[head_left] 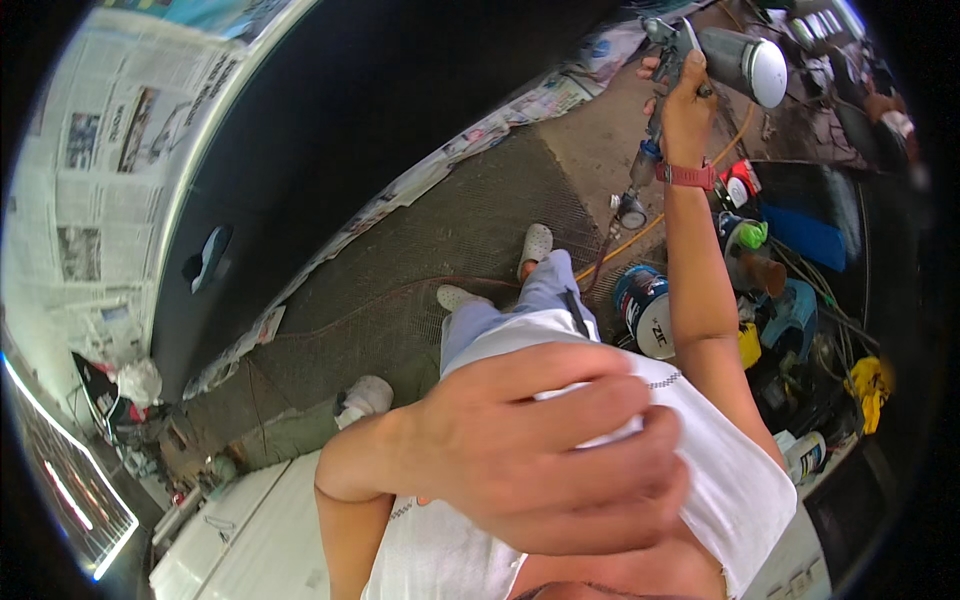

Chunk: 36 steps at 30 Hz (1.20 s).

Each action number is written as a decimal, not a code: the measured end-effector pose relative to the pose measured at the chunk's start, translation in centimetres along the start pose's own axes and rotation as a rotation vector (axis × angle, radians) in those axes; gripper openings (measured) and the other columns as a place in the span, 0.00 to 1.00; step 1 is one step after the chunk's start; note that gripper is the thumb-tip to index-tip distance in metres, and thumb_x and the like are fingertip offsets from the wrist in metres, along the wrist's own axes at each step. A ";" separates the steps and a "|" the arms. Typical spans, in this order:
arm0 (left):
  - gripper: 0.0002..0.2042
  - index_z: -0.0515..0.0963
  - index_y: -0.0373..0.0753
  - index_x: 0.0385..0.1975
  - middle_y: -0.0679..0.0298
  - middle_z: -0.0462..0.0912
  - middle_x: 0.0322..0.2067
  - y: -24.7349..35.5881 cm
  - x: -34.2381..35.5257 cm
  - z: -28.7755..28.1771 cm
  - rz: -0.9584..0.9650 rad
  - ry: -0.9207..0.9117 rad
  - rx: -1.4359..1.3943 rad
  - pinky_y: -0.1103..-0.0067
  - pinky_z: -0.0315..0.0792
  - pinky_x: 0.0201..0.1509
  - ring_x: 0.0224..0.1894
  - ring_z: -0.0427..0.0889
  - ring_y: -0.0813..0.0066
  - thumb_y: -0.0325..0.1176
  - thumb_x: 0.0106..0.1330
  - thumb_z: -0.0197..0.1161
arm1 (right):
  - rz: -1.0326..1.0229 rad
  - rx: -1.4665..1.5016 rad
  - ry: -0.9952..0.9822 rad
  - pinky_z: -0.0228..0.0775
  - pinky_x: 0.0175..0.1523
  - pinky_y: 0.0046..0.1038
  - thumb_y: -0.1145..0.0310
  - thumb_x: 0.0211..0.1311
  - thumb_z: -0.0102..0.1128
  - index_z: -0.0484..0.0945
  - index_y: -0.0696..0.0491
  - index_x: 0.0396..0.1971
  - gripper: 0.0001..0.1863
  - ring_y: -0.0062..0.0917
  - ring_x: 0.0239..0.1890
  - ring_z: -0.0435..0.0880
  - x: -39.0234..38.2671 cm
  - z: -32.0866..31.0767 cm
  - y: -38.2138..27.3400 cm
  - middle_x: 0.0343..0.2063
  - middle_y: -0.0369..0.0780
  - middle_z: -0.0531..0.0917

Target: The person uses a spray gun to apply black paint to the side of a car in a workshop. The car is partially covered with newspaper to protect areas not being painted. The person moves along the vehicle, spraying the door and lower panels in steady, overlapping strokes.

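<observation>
My right hand [686, 120] is raised at the upper right, gripping a metal spray gun [668, 48] with a cylindrical cup and white lid [748, 68]. A fitting with a round gauge [631, 212] hangs below the gun, with a hose trailing from it. My left hand [550, 450] is close to the camera over my white top [725, 480], fingers loosely curled. Some white shows between those fingers; I cannot make out whether they hold anything. A black car body panel [330, 90] with a door handle [210, 258] fills the upper left, edged with masking newspaper [95, 170].
A yellow hose [625, 245] crosses the floor [480, 185] by my feet. At the right are a paint bucket [645, 310], a blue plastic container [785, 315], several cans and a yellow cloth [868, 390]. A white panel [240, 520] lies behind me at lower left.
</observation>
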<state>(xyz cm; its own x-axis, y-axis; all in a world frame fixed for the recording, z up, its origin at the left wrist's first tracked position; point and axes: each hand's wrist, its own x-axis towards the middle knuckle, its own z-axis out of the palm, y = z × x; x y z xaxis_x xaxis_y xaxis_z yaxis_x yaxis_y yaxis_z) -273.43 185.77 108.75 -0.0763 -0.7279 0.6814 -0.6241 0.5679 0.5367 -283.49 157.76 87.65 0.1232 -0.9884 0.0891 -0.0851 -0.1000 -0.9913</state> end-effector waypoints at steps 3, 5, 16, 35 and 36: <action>0.13 0.79 0.47 0.37 0.71 0.84 0.33 0.8 1.0 0.3 0.043 0.048 0.003 0.77 0.78 0.41 0.33 0.81 0.74 0.41 0.53 0.67 | 0.141 0.059 -0.193 0.72 0.21 0.22 0.42 0.79 0.40 0.82 0.57 0.46 0.32 0.22 0.29 0.86 -3.2 2.9 -2.1 0.30 0.40 0.88; 0.16 0.78 0.47 0.44 0.69 0.84 0.32 0.4 1.1 0.5 0.101 0.104 0.079 0.76 0.77 0.36 0.31 0.81 0.74 0.43 0.57 0.68 | 0.189 0.210 -0.396 0.71 0.20 0.21 0.43 0.78 0.42 0.80 0.58 0.51 0.31 0.21 0.29 0.87 -4.9 4.6 -3.6 0.30 0.41 0.88; 0.19 0.79 0.39 0.43 0.58 0.85 0.41 -7.4 -15.4 -0.5 -0.948 0.034 0.250 0.71 0.76 0.49 0.44 0.84 0.63 0.38 0.57 0.78 | 0.155 0.230 -0.209 0.70 0.19 0.21 0.38 0.77 0.41 0.78 0.57 0.49 0.34 0.25 0.30 0.88 8.8 -0.4 -1.9 0.31 0.42 0.87; 0.22 0.81 0.33 0.49 0.55 0.88 0.38 8.7 -64.7 10.2 -2.218 0.490 -0.039 0.72 0.77 0.49 0.41 0.86 0.67 0.47 0.68 0.68 | 0.131 -0.054 -0.207 0.72 0.26 0.24 0.36 0.76 0.39 0.76 0.53 0.56 0.34 0.25 0.37 0.88 7.5 -0.4 2.6 0.38 0.39 0.88; 0.22 0.80 0.31 0.49 0.57 0.88 0.37 8.0 -63.6 10.1 -2.201 0.518 -0.046 0.73 0.77 0.48 0.40 0.86 0.69 0.46 0.68 0.68 | 0.182 0.011 -0.310 0.72 0.26 0.23 0.37 0.77 0.39 0.75 0.54 0.57 0.34 0.25 0.38 0.88 4.5 1.5 1.6 0.38 0.40 0.88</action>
<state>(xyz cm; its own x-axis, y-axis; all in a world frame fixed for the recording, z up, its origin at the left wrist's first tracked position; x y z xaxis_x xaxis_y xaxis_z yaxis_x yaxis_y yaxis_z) -281.39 232.71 64.67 0.6333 0.0882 -0.7689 0.5833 -0.7074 0.3993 -281.54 153.31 86.31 0.4016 -0.9078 -0.1210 -0.1228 0.0775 -0.9894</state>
